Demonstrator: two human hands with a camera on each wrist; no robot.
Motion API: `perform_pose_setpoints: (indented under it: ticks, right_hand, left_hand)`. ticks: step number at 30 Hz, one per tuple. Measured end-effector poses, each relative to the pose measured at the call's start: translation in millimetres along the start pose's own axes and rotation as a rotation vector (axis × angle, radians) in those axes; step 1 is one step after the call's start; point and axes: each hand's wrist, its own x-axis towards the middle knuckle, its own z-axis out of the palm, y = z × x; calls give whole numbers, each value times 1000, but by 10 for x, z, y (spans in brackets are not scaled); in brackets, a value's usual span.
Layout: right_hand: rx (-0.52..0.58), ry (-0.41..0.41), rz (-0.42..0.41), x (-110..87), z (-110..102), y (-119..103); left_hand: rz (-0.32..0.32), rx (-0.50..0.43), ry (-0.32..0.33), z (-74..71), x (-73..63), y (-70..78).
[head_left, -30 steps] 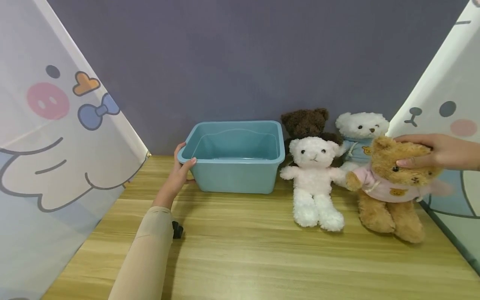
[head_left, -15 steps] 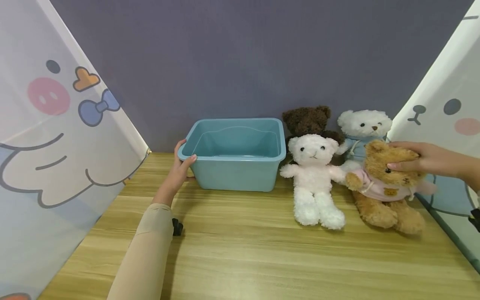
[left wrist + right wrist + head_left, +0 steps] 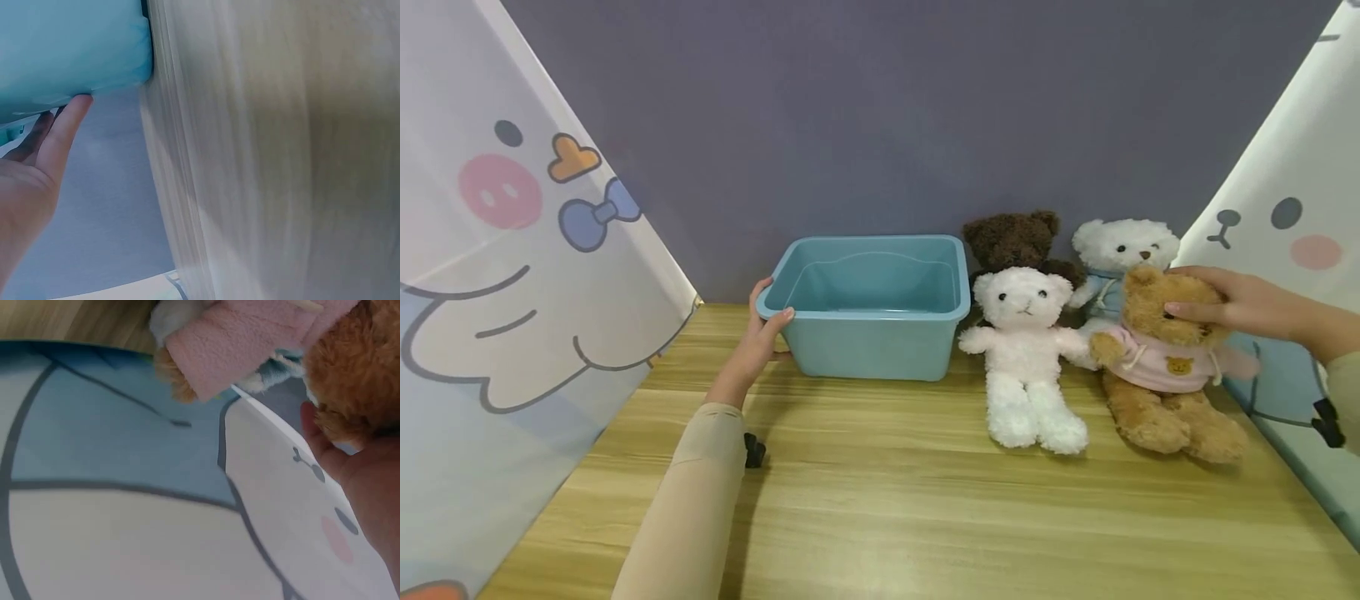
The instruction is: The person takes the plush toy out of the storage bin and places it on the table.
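Observation:
In the head view my right hand [image 3: 1247, 307] grips the head of a light-brown teddy bear [image 3: 1165, 367], thumb across its face. This bear wears a pink hoodie and sits on the right of the table, in front of a white teddy bear in blue [image 3: 1123, 250]. My left hand [image 3: 760, 337] holds the left rim of a light-blue plastic bin [image 3: 880, 346], thumb on the front edge. The left wrist view shows its fingers [image 3: 62, 134] against the bin wall. Right of the bin leans a white teddy bear with a pale pink body [image 3: 1026, 358], with a dark-brown teddy bear [image 3: 1011, 240] behind it.
A wood-grain table [image 3: 887, 500] spans the front. Behind the bin and bears rises a dark grey wall [image 3: 850, 117]. Printed cartoon panels flank the left [image 3: 520, 250] and right [image 3: 1307, 192] sides. The bin's visible inside holds nothing.
My right hand has moved left and slightly back, with the light-brown bear shifting along and now sitting closer to the white bears. The left hand keeps its hold on the bin.

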Motion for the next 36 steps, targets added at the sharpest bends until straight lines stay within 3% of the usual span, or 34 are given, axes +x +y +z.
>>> perform_pose_setpoints:
  ticks: [7,12,17,21,28,31,36]
  right_hand:
    - [3,30,-28,-28,1,21]
    - [0,46,-77,-53,-44,-167]
    - [-64,54,-130,-32,-190,-470]
    - [-60,20,-165,-56,-252,-688]
    - [12,56,-198,-77,-219,-1126]
    - [-3,68,-199,-55,-138,-1324]
    - [4,9,-137,-28,94,-1600]
  left_hand:
    - [-6,26,-28,-12,52,44]
    - [-20,90,-31,-67,44,114]
    - [-13,258,-14,-142,42,269]
    - [-16,433,-10,-123,46,425]
    - [46,724,-34,90,87,857]
    - [26,852,-83,253,65,1103]
    - [-1,1021,-152,586,-15,1395]
